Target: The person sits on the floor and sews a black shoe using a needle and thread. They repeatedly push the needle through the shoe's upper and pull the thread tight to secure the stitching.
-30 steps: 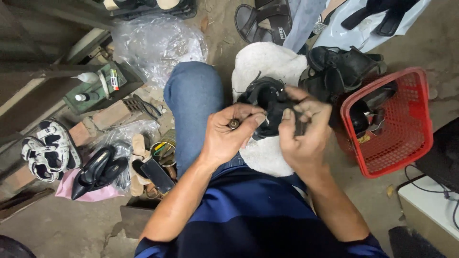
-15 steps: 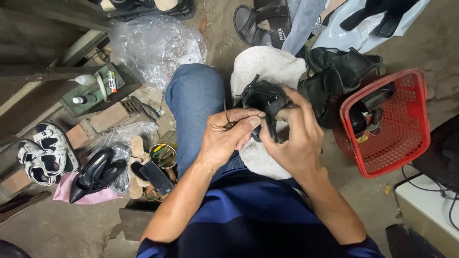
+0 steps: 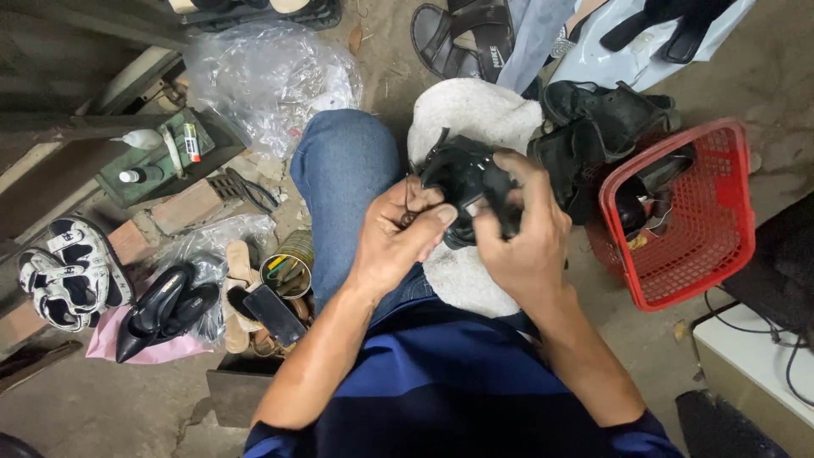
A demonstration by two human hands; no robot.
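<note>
A black sandal (image 3: 462,174) rests on a white cloth (image 3: 462,114) spread over my lap. My right hand (image 3: 526,229) wraps around the sandal from the right and grips it. My left hand (image 3: 398,237) is pinched on a thin needle-like tool (image 3: 408,203) that stands upright against the sandal's left edge. My blue-jeaned knee (image 3: 343,170) lies just left of the cloth.
A red plastic basket (image 3: 708,216) with a dark shoe stands to the right, black sandals (image 3: 593,127) beside it. On the left lie black heels (image 3: 161,305), white patterned sandals (image 3: 68,271), a tin of tools (image 3: 284,271), a green box (image 3: 161,157) and clear plastic bags (image 3: 267,76).
My left hand has drawn in closer to the sandal with the thin tool now upright. My right hand has shifted its hold further over the sandal.
</note>
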